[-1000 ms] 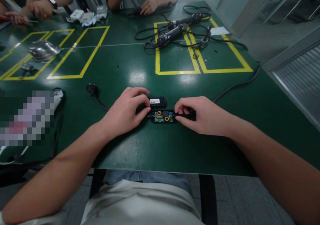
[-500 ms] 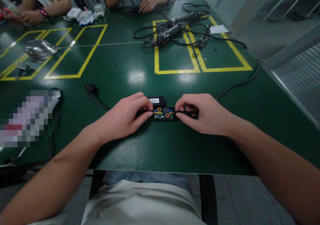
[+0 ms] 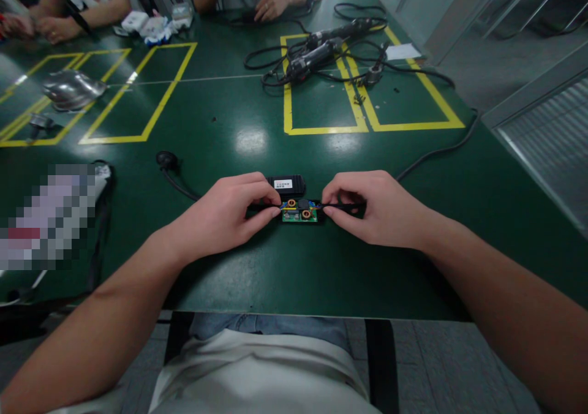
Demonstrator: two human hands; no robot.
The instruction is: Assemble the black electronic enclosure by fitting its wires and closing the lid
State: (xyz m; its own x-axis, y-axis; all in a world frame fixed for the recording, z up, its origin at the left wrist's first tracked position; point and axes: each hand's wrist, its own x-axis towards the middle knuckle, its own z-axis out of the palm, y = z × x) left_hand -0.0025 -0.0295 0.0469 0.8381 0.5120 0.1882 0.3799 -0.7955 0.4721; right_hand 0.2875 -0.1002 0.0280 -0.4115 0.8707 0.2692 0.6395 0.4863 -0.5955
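A small green circuit board (image 3: 299, 212) with copper coils and coloured wires lies between my hands, at a black lower casing (image 3: 320, 215) that shows mostly on its right. My left hand (image 3: 236, 209) pinches the black cable at the board's left end; that cable runs left to a black plug (image 3: 166, 160). With thumb and fingertips, my right hand (image 3: 374, 209) grips the black cable (image 3: 342, 206) at the right end. Just behind the board sits a black ribbed cover (image 3: 297, 184) with a white label.
Black corded screwdrivers (image 3: 316, 59) lie in tangled cables at the back right, within yellow tape. A shiny metal part (image 3: 73, 90) stands at the left, above a blurred-out object (image 3: 55, 215). Two people sit across the table; one person's hand (image 3: 272, 5) rests near a cable.
The circuit board has shifted slightly and more of its green front edge shows, with the casing less visible around it. My left hand has moved a little to the left.
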